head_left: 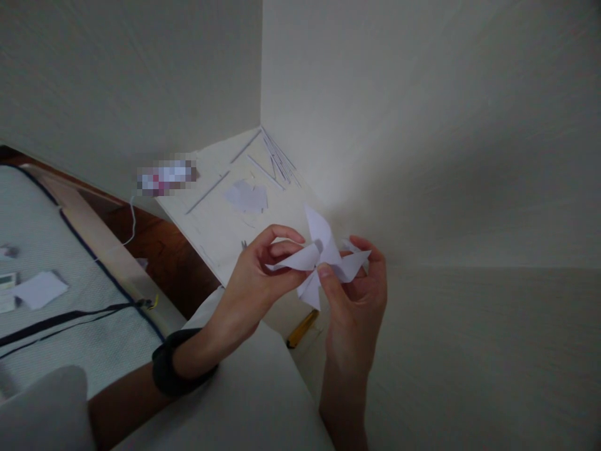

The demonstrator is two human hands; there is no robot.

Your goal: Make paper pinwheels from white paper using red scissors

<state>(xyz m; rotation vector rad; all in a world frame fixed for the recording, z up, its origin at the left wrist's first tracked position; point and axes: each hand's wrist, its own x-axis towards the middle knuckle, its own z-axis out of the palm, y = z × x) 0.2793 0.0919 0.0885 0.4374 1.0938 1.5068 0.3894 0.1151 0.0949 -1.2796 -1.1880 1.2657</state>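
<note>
A white paper pinwheel (327,245) with curled, pointed blades is held up between my two hands, above the table. My left hand (263,269) pinches its left blade near the middle, fingers curled behind the paper. From the right, my right hand (354,294) grips it with the thumb pressed close to the centre, the other fingers behind. Whether a pin sits at the centre is too small to tell. Beneath my hands, a yellow cutter-like tool (303,328) lies on the table. A dark band is around my left wrist.
Several thin white sticks (277,160) and some paper pieces (246,196) lie on the pale table (188,228) in the wall corner. A blurred item (166,178) with a white cord is at its left edge. Further left, a bed-like surface (84,250) carries papers (42,289) and a black strap (70,316).
</note>
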